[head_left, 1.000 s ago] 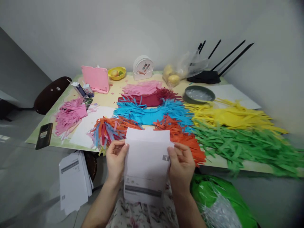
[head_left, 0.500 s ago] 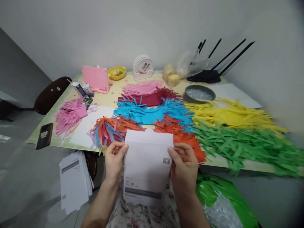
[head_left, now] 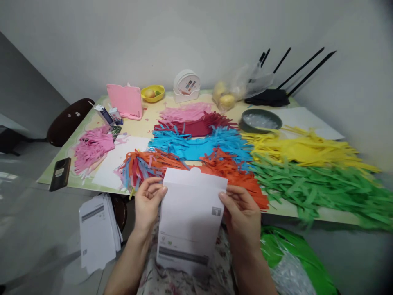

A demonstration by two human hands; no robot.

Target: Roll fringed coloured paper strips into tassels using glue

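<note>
Both of my hands hold a white paper envelope (head_left: 190, 217) upright in front of me, just below the table's near edge. My left hand (head_left: 147, 205) pinches its upper left edge with thumb and fingers. My right hand (head_left: 242, 213) grips the right edge, thumb on the front near a small grey square mark. The envelope has a notch in its top edge and grey print near the bottom. Right behind it on the table lie fringed orange paper strips (head_left: 236, 176) and a mixed orange, blue and pink bundle (head_left: 141, 166).
The table (head_left: 138, 127) carries fringed paper piles: pink (head_left: 92, 147), blue (head_left: 196, 145), dark red (head_left: 196, 125), yellow (head_left: 303, 149), green (head_left: 313, 186). A phone (head_left: 60, 173), pink tablet (head_left: 124, 100), grey dish (head_left: 260, 120) and fruit bag (head_left: 227, 98) sit there. More white envelopes (head_left: 98, 231) lie lower left; a green bag (head_left: 294, 262) lower right.
The envelope has tilted slightly clockwise and shifted a little right and down in my hands. Both hands keep their grip; the view has drifted slightly.
</note>
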